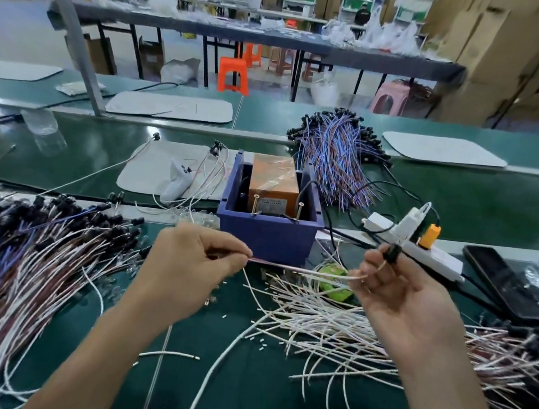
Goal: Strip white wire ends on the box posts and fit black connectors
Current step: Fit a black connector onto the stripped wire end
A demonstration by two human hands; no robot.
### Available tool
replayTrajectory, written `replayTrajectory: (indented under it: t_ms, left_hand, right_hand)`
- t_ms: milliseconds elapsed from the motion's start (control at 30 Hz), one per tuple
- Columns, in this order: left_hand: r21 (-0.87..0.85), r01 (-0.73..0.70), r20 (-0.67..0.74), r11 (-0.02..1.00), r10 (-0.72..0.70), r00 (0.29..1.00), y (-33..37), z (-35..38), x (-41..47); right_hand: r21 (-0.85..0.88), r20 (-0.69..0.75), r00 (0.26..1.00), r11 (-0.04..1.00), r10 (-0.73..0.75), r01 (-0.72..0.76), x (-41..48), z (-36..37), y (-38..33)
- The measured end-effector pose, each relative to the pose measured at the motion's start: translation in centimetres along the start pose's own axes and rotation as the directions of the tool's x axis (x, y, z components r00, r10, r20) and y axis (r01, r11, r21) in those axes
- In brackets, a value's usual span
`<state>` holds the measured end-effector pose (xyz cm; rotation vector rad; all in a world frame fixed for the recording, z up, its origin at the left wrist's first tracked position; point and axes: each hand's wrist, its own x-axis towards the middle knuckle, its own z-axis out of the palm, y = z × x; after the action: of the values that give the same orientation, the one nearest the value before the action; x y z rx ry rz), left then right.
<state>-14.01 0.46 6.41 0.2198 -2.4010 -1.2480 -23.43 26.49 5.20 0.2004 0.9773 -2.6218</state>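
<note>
- Our left hand (pixel 188 262) pinches one end of a white wire (pixel 305 268), just before the blue box (pixel 267 233) at the bench's (pixel 246 381) far edge.
- Our right hand (pixel 400 291) grips the other end and a black connector (pixel 393 252).

Long grey bench (pixel 388 59), orange stool (pixel 233 74) beneath (cardboard boxes (pixel 515 62) stacked right).

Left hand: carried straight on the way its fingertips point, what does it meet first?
Probably the right hand, along the white wire both hands pinch; the blue box seems just behind that line, depth unclear.
</note>
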Motion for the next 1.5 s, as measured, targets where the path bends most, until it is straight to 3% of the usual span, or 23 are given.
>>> replayTrajectory:
  t_ms: [67,133,200,267,367,433,567,667,800,1000,1167,1267,1367,1400,1467,1500]
  left_hand:
    - [0.020,0.014,0.034,1.000,-0.014,0.999,-0.2,-0.1,-0.5]
    - [0.034,0.008,0.097,0.999,-0.011,0.995,-0.2,0.5,-1.1]
    - [0.057,-0.028,0.111,0.998,0.021,0.994,-0.1,1.4,-1.5]
    - [0.067,-0.036,0.098,0.997,0.029,0.995,-0.1,2.0,-1.4]
    - [0.079,0.002,0.075,0.997,-0.008,0.997,-0.9,2.7,-1.0]
    - [0.074,0.025,0.071,0.997,-0.031,0.997,-1.4,3.2,-0.9]
    - [0.033,0.045,0.086,0.998,-0.047,0.995,-1.9,3.8,-1.0]
    - [0.008,0.023,0.091,1.000,-0.024,0.996,-2.0,3.9,-0.8]
    - [-0.051,0.043,0.119,0.998,-0.037,0.992,-2.4,3.5,-0.7]
    - [-0.110,0.224,0.166,0.968,-0.205,0.965,-4.6,-0.1,-0.6]
    - [-0.228,0.331,0.167,0.915,-0.298,0.940,-6.7,-5.6,-1.0]
    - [-0.351,0.374,0.116,0.859,-0.356,0.927,-8.0,-7.3,-1.8]
    - [-0.654,0.418,0.145,0.630,-0.438,0.887,-9.2,-7.0,-2.7]
    - [-0.766,0.404,0.190,0.501,-0.423,0.886,-9.2,-6.6,-2.9]
    - [-0.928,0.354,0.327,0.114,-0.202,0.923,-8.8,-6.0,-3.1]
    - [-0.944,0.320,0.296,0.074,-0.236,0.926,-9.0,-6.0,-2.8]
  right_hand:
    - [-0.234,-0.059,0.996,0.971,-0.067,0.052,-0.9,-1.6,-0.2]
    - [-0.520,-0.091,0.975,0.845,-0.203,0.128,-1.9,-2.6,-0.1]
    - [-0.744,-0.119,0.924,0.649,-0.362,0.159,-2.5,-3.0,0.1]
    - [-0.926,-0.078,0.851,0.354,-0.520,0.131,-3.1,-2.6,0.3]
    - [-0.996,0.086,0.799,-0.036,-0.595,0.080,-4.2,-1.9,1.1]
    - [-0.980,0.198,0.826,-0.128,-0.528,0.153,-4.7,-1.6,2.3]
    - [-0.948,0.316,0.904,-0.139,-0.288,0.287,-4.7,-0.3,6.4]
    - [-0.934,0.357,0.899,-0.110,-0.253,0.340,-3.6,0.9,8.8]
    - [-0.926,0.340,0.908,0.080,-0.244,0.368,-1.9,1.6,9.7]
    - [-0.844,0.231,0.951,0.443,-0.207,0.302,-0.8,0.7,7.8]
    - [-0.755,0.203,0.971,0.611,-0.126,0.238,-0.5,0.1,5.7]
    - [-0.744,0.194,0.976,0.634,-0.099,0.212,-0.1,0.1,5.4]
    - [-0.752,0.186,0.979,0.629,-0.085,0.197,0.2,0.1,5.8]
    - [-0.747,0.178,0.981,0.640,-0.072,0.183,0.3,0.1,5.9]
    - [-0.745,0.169,0.985,0.649,-0.042,0.156,0.5,0.1,6.3]
    - [-0.754,0.167,0.985,0.640,-0.033,0.150,0.5,0.1,6.4]
